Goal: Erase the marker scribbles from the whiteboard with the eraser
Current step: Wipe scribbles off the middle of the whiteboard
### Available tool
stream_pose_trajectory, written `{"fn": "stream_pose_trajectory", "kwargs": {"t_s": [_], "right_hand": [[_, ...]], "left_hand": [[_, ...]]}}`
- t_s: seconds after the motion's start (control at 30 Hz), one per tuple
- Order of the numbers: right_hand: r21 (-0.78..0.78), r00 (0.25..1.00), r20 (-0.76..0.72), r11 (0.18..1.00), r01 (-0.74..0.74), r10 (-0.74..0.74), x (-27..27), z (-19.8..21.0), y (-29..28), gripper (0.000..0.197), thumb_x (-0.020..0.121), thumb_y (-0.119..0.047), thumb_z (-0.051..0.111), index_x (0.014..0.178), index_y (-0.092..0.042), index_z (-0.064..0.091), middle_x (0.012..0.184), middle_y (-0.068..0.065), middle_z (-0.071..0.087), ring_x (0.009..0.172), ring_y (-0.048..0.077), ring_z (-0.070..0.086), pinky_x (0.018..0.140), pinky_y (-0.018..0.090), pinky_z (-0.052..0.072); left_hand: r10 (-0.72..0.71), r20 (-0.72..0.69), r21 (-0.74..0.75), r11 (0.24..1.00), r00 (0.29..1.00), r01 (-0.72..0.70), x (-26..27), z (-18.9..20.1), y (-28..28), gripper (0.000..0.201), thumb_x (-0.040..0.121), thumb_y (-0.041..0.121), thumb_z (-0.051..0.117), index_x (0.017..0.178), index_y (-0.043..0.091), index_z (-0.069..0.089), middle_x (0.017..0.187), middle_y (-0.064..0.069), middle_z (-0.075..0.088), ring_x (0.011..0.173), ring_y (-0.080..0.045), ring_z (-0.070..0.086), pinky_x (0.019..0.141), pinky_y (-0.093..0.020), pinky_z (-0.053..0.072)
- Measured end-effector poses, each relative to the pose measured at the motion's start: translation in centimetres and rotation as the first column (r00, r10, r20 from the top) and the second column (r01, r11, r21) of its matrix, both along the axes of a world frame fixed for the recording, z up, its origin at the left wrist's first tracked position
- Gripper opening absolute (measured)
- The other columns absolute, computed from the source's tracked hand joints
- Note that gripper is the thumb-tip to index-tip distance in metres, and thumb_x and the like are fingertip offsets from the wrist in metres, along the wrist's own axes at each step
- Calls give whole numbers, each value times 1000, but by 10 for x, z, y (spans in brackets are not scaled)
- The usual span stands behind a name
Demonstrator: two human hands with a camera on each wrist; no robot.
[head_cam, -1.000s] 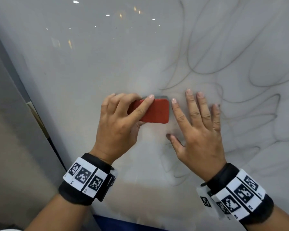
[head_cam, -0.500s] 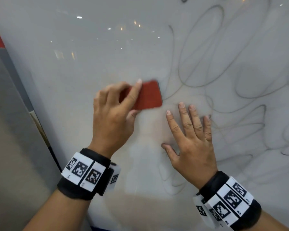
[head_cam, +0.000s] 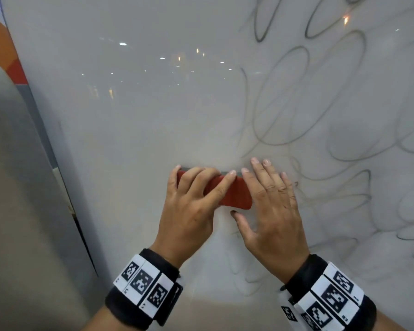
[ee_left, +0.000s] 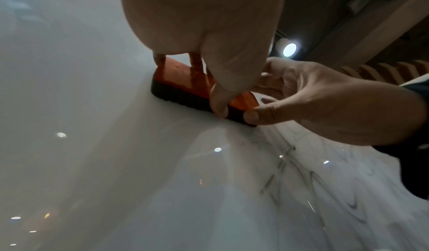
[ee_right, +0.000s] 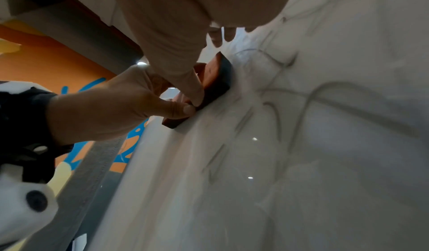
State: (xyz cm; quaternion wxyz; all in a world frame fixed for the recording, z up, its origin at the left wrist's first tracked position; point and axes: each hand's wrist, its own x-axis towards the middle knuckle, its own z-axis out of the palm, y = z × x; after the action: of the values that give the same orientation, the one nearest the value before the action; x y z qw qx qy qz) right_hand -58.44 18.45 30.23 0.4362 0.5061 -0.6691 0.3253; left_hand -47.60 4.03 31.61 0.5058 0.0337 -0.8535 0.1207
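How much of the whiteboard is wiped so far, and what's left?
Done: the whiteboard looks wiped left of the hands. In hand: the left hand grips the eraser against the board; the right hand lies beside it. Left: scribbles across the right side and faint ones below the hands.

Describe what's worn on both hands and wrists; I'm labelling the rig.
The left hand and right hand are bare, with no gloves and no sleeves in view. Each wrist carries a black band fitted with white blocks printed with black square-pattern markers.
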Motion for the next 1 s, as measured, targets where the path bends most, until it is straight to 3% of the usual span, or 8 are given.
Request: {"fn": "stream_pose_trajectory", "kwargs": {"t_s": [0.13,0.2,0.27,0.37,0.57,0.77,0.87,1.0], "right_hand": [[44,984,-147,995,-94,100,-8,16,-10,45,84,-5,73,126,-7,60,137,9,59,136,27,47,113,48,37],[93,972,-217,993,-68,87,-13,19,-10,42,81,-3,76,122,-7,65,131,11,62,126,30,53,110,44,41],[145,960,-269,989,-42,80,-18,25,-7,51,77,-2,79,126,-9,65,130,13,61,118,32,54,106,43,42],[115,949,-309,993,-27,62,-26,45,-5,49,80,-6,77,128,-8,65,128,16,62,113,35,56,101,47,45],[-21,954,-299,999,-27,19,-34,78,-4,38,87,-15,73,123,-4,67,125,18,63,112,36,55,98,49,48],[173,919,-383,984,-33,98,-31,44,1,33,90,-8,70,122,-1,67,125,20,62,109,38,59,93,49,51],[197,896,-423,979,-56,136,-34,78,3,31,91,-9,67,121,2,65,121,21,63,105,40,59,91,49,50],[68,928,-367,997,-47,69,-34,124,-2,38,86,-11,70,120,5,64,117,22,62,104,40,57,90,48,50]], "left_hand": [[-79,-56,180,980,995,87,2,3,0,65,89,27,65,149,15,41,135,-5,45,123,-27,46,103,-56,43],[-27,-61,270,962,998,42,5,5,-1,86,82,40,71,154,17,31,150,-9,33,135,-31,39,103,-58,44],[65,-30,353,934,997,-50,8,8,-5,110,73,53,75,159,24,12,164,-7,12,150,-31,19,114,-65,27],[90,7,478,875,996,-82,10,9,-15,128,68,64,74,158,31,-11,168,2,-10,154,-15,-8,118,-57,1],[147,68,510,845,987,-161,8,8,-21,126,68,77,61,159,23,-7,166,8,-16,152,-10,-17,118,-53,-4],[160,83,492,852,984,-180,10,7,-22,125,68,81,55,160,23,-7,166,7,-16,152,-11,-17,119,-56,-1],[176,75,477,858,981,-191,9,6,-23,123,71,85,52,160,24,-7,167,5,-15,152,-12,-16,119,-56,0],[211,50,467,859,976,-210,10,8,-20,119,70,78,57,160,21,3,168,-1,-2,154,-19,-4,118,-61,9]]}}
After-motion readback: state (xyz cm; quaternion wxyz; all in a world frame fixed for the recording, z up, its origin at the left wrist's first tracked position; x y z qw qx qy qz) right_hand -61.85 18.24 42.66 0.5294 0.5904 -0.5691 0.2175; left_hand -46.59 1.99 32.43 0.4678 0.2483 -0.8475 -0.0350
